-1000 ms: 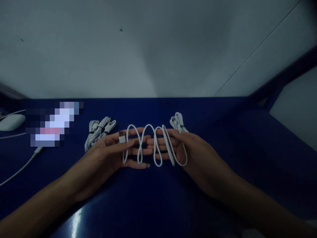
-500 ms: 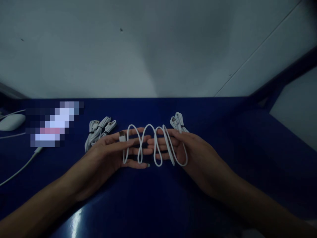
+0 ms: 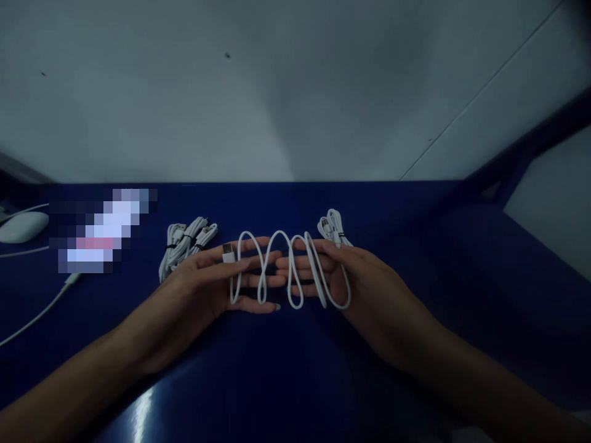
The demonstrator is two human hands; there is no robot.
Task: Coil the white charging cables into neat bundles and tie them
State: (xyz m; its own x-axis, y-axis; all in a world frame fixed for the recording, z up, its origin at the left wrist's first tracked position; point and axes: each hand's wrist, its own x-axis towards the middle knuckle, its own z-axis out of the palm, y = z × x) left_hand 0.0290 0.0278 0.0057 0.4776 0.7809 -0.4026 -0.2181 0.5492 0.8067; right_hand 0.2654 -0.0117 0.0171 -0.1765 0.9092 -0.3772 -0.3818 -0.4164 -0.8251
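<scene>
A loose white USB cable (image 3: 277,264) hangs in several loops between my two hands above a dark blue table (image 3: 286,369). My left hand (image 3: 217,280) has its fingers stretched toward the right, and the thumb pins the cable's plug end against them. My right hand (image 3: 341,277) faces it, fingers pointing left and touching the left fingertips, with the cable's other loops draped round them.
Two tied white cable bundles (image 3: 184,243) lie on the table behind my left hand, and another bundle (image 3: 333,226) lies behind my right. At far left sit a white rounded object (image 3: 21,226), a thin white cord (image 3: 41,311) and a blurred patch. A pale wall rises behind.
</scene>
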